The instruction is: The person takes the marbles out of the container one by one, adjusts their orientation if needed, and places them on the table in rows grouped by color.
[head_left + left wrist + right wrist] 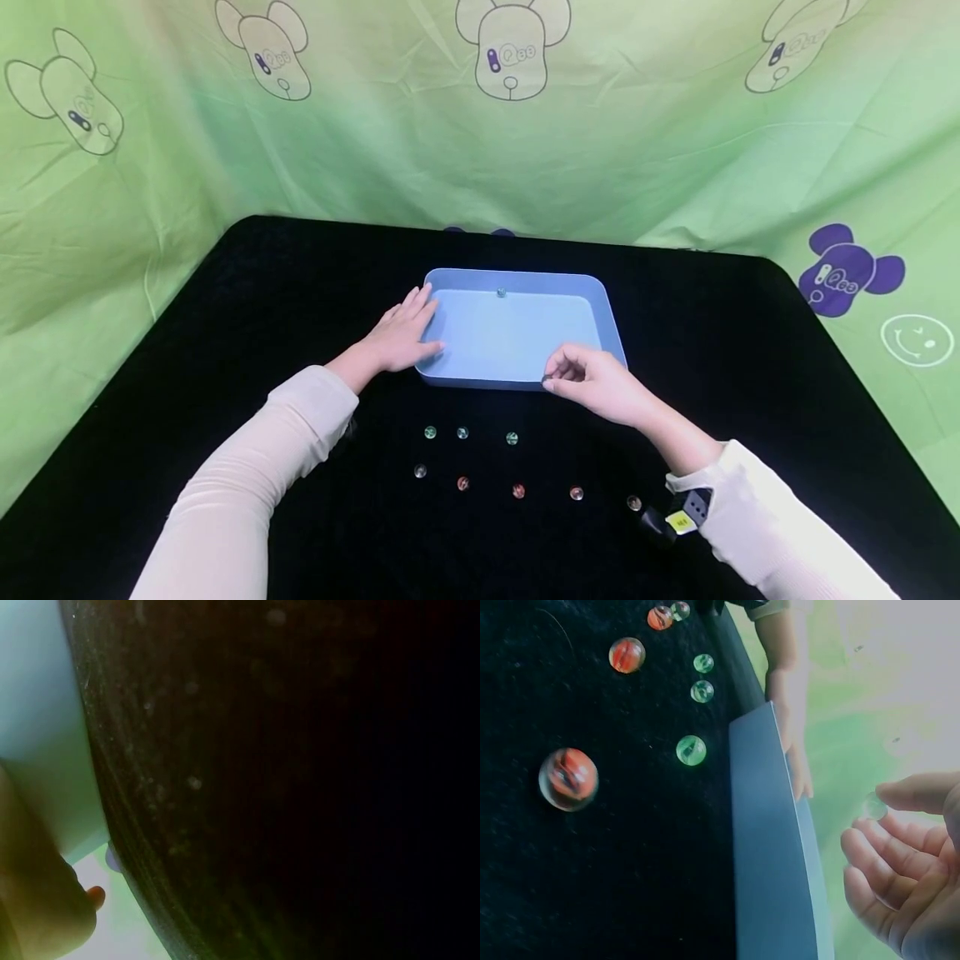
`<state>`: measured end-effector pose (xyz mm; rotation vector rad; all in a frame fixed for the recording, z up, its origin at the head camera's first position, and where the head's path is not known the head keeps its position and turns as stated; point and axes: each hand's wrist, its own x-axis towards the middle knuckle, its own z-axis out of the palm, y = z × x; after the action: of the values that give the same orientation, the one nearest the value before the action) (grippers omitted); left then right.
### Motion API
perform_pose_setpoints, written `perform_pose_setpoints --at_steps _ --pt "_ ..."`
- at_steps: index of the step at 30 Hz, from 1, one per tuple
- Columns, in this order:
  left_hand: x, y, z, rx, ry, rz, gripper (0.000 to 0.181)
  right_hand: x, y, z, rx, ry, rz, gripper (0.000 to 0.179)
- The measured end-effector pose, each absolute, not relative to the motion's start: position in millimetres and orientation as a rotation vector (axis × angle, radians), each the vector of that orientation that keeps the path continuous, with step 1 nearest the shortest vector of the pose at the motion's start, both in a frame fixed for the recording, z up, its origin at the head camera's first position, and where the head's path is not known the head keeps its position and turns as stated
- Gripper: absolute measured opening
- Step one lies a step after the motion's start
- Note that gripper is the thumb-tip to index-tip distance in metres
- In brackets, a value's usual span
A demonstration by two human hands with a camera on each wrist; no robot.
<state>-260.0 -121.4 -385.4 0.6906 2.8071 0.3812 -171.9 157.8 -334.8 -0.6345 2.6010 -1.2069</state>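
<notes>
A blue tray (517,333) lies on the black cloth, with one glass marble (502,292) inside near its far wall. My left hand (401,333) rests on the tray's left rim, fingers spread and straight. Over the tray's near right corner, my right hand (592,382) pinches a clear marble (875,805) between thumb and fingertips. Several loose marbles lie on the cloth on the near side of the tray. Green-swirled ones, such as this marble (512,438), form the farther row; the nearer row has orange-swirled ones, such as this marble (519,492).
The black cloth (315,275) covers the table up to a green printed curtain (390,150) at the back and sides. A clear marble (633,503) lies close to the dark wrist camera (686,510) under my right sleeve.
</notes>
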Motion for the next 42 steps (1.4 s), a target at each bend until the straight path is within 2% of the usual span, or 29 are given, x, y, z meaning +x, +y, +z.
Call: perform_pose_setpoints --at_steps 19,42 --pt "-261 -122 -387 0.697 2.813 0.383 0.074 -153 168 -341 -0.705 2.508 -1.195 0.008" --pt "-261 -121 -388 0.686 2.815 0.38 0.073 -143 181 -371 -0.711 2.457 -1.089 0.007"
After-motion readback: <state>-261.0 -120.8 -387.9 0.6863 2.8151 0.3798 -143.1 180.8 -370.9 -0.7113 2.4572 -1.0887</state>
